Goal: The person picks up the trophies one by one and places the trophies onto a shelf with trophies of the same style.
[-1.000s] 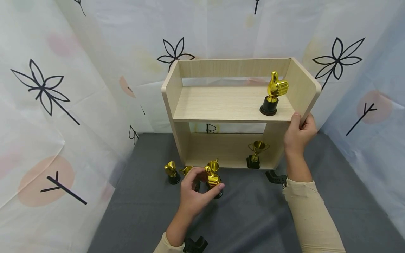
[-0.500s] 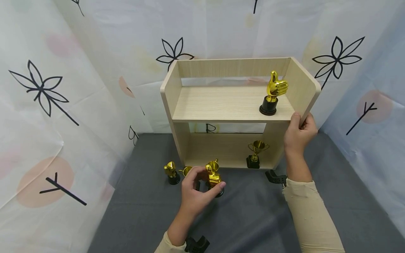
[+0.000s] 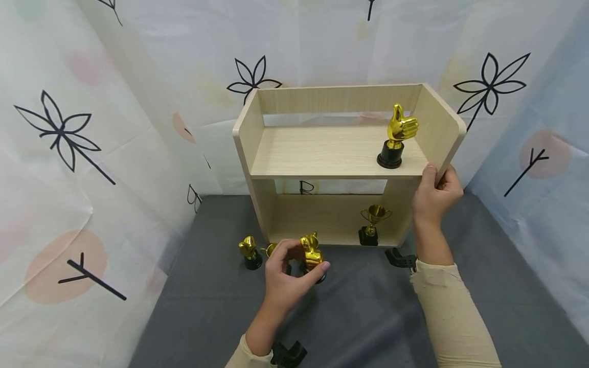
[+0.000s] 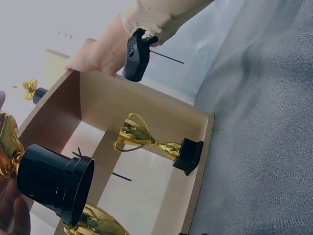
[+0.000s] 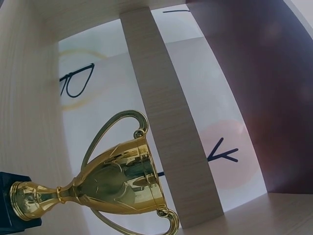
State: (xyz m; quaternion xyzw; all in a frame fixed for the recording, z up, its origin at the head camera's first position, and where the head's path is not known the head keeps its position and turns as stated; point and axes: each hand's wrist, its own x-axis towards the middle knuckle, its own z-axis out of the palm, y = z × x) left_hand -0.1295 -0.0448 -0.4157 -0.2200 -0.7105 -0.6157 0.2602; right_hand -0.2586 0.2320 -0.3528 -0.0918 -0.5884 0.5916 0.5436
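In the head view my left hand [image 3: 285, 281] holds a gold thumbs-up trophy [image 3: 314, 257] by its upper part, in front of the shelf. Its black round base [image 4: 54, 181] hangs in the left wrist view, with part of a gold cup trophy [image 4: 100, 223] behind it. My right hand [image 3: 434, 197] grips the front edge of the right side panel of the wooden shelf [image 3: 317, 151]. On the top board, at the right, stands another thumbs-up trophy [image 3: 394, 135]. A two-handled cup trophy [image 5: 122, 178] stands on the lower board at the right, upright in the head view.
To the left of my left hand, a small gold trophy [image 3: 250, 252] stands on the grey cloth [image 3: 207, 306]. Beside it a gold cup trophy [image 3: 270, 249] is mostly hidden by my fingers. Patterned white sheets [image 3: 152, 61] enclose the back and sides.
My left hand has shifted slightly up and to the right with the thumbs-up trophy. My right hand keeps its grip on the shelf panel.
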